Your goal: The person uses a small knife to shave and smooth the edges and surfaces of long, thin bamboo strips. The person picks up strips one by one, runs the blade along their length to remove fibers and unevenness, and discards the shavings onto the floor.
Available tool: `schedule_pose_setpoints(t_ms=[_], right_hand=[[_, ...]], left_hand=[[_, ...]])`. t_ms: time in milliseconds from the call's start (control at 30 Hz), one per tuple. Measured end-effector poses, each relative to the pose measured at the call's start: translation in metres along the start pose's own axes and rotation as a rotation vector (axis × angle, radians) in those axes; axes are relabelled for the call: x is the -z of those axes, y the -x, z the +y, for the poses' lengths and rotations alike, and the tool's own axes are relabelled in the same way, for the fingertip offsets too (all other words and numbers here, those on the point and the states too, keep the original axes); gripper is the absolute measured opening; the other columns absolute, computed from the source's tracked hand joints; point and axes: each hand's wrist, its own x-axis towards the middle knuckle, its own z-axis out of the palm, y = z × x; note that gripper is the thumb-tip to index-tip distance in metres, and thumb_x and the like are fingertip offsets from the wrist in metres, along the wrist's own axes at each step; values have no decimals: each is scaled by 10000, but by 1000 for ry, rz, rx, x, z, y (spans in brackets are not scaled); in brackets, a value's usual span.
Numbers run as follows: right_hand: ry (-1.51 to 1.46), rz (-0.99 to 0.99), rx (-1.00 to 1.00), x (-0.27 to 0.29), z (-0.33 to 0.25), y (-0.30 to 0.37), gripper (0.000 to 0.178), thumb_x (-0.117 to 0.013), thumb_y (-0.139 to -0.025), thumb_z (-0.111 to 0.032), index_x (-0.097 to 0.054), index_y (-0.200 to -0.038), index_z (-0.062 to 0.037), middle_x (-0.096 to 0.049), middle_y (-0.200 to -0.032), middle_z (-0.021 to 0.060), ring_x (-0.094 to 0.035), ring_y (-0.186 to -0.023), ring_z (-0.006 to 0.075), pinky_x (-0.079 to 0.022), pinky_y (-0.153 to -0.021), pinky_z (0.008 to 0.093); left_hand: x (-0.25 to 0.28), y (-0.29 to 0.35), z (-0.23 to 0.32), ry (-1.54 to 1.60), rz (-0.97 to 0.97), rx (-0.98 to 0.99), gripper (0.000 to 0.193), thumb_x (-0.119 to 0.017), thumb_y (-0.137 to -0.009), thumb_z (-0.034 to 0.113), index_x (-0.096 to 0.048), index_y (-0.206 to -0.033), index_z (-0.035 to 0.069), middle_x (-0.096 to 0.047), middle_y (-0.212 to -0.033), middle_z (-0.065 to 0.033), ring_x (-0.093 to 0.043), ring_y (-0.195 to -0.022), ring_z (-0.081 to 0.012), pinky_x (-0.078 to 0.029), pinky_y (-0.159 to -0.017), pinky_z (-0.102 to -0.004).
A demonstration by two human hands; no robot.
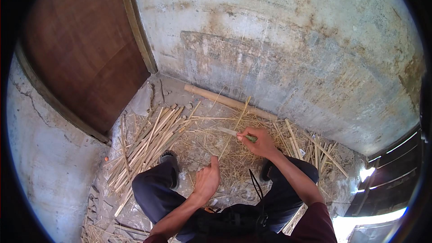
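My left hand (208,181) is closed on the lower end of a thin bamboo strip (228,140), which slants up and away to the right. My right hand (261,144) grips a knife with a green handle (251,138). Its pale blade (227,131) points left and lies across the strip; whether it touches the strip I cannot tell. Both hands are over the ground between my bent knees, above a scatter of thin shavings (198,137).
A pile of split bamboo sticks (150,137) lies on the left, with more sticks (321,153) on the right. Along the stained wall (288,40) rests a thick bamboo pole (225,101). A brown door (85,40) stands at the far left, near a crumpled pale bag (142,100).
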Motion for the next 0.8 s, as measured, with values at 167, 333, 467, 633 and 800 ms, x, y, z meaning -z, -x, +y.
schedule_pose_setpoints(t_ms=[167, 333, 467, 633, 800], right_hand=[[-26, 59, -52, 5, 25, -6, 119, -748, -997, -134, -741, -1000, -16, -795, -920, 108, -726, -817, 157, -537, -740, 330], [82, 205, -170, 35, 46, -19, 113, -754, -988, -110, -729, -987, 0, -810, -964, 127, -736, -897, 128, -546, -775, 330], [12, 245, -52, 40, 57, -18, 134, -742, -1000, -146, -730, -983, -14, -795, -926, 101, -726, -843, 140, -549, -742, 353], [595, 249, 91, 37, 30, -19, 74, -747, -968, -143, -750, -1012, -84, -716, -814, 61, -686, -637, 279, -546, -591, 422], [616, 374, 216, 31, 16, -16, 103, -748, -967, -160, -752, -1061, -119, -696, -823, 63, -667, -620, 318, -501, -516, 389]], left_hand=[[6, 2, 0, 25, -35, 21, 186, -555, -959, 21, -444, -1105, -11, -694, -764, -302, -693, -707, -529, -525, -634, -637], [4, 12, -3, 59, -41, -56, 189, -568, -968, 46, -450, -1099, -21, -688, -753, -302, -686, -693, -531, -513, -614, -643], [-4, 10, -1, 14, -65, 0, 195, -586, -969, 65, -460, -1088, -23, -691, -747, -290, -693, -710, -527, -525, -646, -632], [6, 4, 2, 109, -98, 35, 170, -574, -970, 55, -467, -1082, -14, -685, -726, -289, -691, -709, -531, -525, -652, -635], [9, 1, 2, 88, 2, 19, 138, -523, -1077, 133, -462, -1080, 9, -672, -707, -295, -673, -680, -539, -504, -627, -645]])
